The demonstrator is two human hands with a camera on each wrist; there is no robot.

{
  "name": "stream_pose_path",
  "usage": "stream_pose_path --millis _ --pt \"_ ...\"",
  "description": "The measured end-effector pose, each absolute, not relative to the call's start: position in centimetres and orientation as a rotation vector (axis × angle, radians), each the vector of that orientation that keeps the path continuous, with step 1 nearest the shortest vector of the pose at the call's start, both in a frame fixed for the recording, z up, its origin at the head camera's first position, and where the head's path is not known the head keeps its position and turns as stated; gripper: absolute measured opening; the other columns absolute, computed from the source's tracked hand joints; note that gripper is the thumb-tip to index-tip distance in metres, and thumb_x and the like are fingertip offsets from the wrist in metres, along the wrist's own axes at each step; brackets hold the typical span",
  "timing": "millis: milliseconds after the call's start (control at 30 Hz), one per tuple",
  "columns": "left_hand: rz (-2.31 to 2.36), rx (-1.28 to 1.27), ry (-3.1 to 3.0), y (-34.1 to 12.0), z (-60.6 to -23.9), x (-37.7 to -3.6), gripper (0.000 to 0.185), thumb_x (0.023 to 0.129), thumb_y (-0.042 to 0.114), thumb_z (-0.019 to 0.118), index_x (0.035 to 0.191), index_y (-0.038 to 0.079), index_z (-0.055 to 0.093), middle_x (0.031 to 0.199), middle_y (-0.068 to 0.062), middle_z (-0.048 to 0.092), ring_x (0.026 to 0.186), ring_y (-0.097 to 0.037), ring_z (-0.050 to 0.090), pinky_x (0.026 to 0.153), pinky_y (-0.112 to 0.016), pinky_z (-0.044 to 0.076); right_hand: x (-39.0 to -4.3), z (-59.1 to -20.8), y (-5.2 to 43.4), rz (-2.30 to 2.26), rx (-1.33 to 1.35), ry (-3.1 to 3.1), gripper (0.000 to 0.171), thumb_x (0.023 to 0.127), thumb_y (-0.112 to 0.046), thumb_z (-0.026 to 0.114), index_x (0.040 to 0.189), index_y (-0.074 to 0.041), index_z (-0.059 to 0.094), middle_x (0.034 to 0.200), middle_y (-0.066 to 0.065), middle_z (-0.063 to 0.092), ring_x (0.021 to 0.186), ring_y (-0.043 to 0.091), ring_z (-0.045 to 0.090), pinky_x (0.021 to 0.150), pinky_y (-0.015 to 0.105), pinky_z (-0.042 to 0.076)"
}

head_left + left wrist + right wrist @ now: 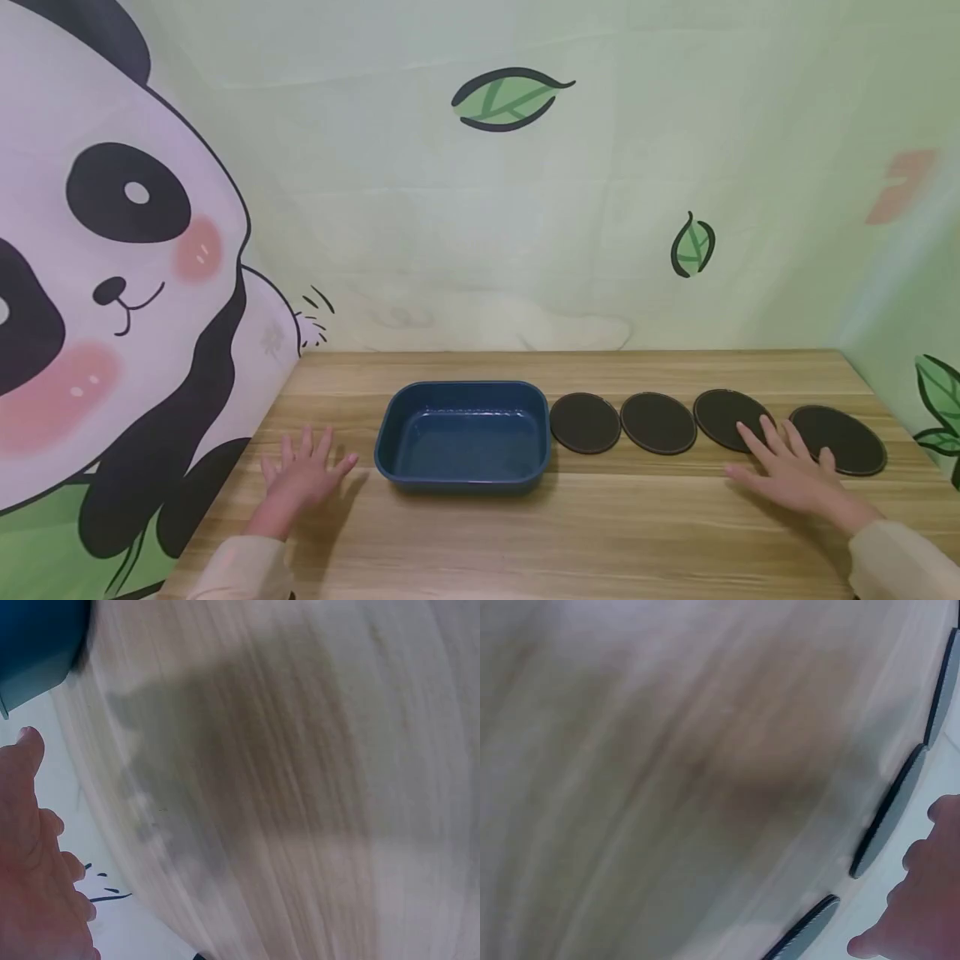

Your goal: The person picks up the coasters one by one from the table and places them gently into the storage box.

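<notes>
My left hand [302, 477] has its fingers spread above the table, just left of a blue rectangular dish [480, 450], and touches nothing I can make out. In the left wrist view that same hand [37, 855] is apart from the corner of the dish [37, 652]. My right hand [795, 475], fingers spread as well, is over the table in front of the two rightmost round black coasters. Its fingertips overlap the third coaster [723, 417] in the head view. The right wrist view shows the hand [919, 892] apart from a coaster [891, 810].
Two more black coasters, one [585, 423] beside the dish and another [657, 423] to its right, continue the row. The rightmost coaster [843, 442] lies near the right table edge. Behind the wooden table [600, 542] hangs a pale green backdrop [375, 167] with a panda.
</notes>
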State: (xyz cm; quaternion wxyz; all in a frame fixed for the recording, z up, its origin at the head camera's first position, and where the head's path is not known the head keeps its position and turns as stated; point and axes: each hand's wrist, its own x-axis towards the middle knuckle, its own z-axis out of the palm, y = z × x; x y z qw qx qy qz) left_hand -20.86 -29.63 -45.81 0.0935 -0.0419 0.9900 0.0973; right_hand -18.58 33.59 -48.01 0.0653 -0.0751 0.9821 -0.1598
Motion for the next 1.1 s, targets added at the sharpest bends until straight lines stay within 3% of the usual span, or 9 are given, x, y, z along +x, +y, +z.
stream_pose_path --millis 367,567,667,900,1100 --pt "0.310 -0.096 2.964 -29.0 -44.9 -21.8 0.089 0.079 0.073 0.021 0.142 0.010 0.012 0.144 -0.027 0.000 0.126 -0.052 -0.008 0.090 -0.072 -0.007 -20.6 -46.6 31.6 -0.451 -0.280 2.964 0.080 0.084 -0.060 0.039 0.143 -0.017 0.006 0.145 0.025 -0.001 0.127 0.051 -0.006 0.082 0.077 -0.005" --pt "0.355 -0.038 3.018 -28.1 -44.4 -22.1 0.078 0.085 0.062 0.031 0.141 0.008 0.017 0.144 -0.027 0.005 0.127 -0.051 -0.003 0.092 -0.071 -0.006 -21.6 -46.0 29.9 -0.443 -0.328 2.958 0.083 0.082 -0.061 0.040 0.143 -0.015 0.007 0.145 0.026 -0.001 0.128 0.050 -0.007 0.083 0.077 -0.003" --pt "0.411 0.005 3.045 -27.6 -44.2 -22.4 0.075 0.087 0.056 0.035 0.140 0.007 0.018 0.144 -0.027 0.006 0.128 -0.050 0.000 0.092 -0.071 -0.004 -22.2 -45.7 28.9 -0.448 -0.372 2.979 0.084 0.082 -0.060 0.043 0.143 -0.012 0.010 0.144 0.027 0.004 0.128 0.050 -0.002 0.085 0.076 0.003" --pt "0.566 0.131 3.118 -26.3 -44.0 -23.5 0.064 0.089 0.038 0.047 0.137 0.002 0.025 0.140 -0.027 0.021 0.126 -0.046 0.023 0.097 -0.063 0.020 -24.1 -45.0 26.6 -0.694 -0.542 2.958 0.088 0.079 -0.048 0.058 0.138 0.002 0.017 0.139 0.034 0.013 0.124 0.053 0.015 0.089 0.070 0.019" --pt "0.794 0.145 3.123 -25.3 -43.8 -24.5 0.053 0.086 0.020 0.054 0.130 -0.003 0.036 0.129 -0.026 0.041 0.114 -0.041 0.044 0.094 -0.050 0.036 -26.1 -44.4 24.9 -1.076 -0.498 2.749 0.088 0.080 -0.035 0.062 0.139 0.002 0.010 0.139 0.032 0.018 0.119 0.049 0.031 0.091 0.056 0.035"
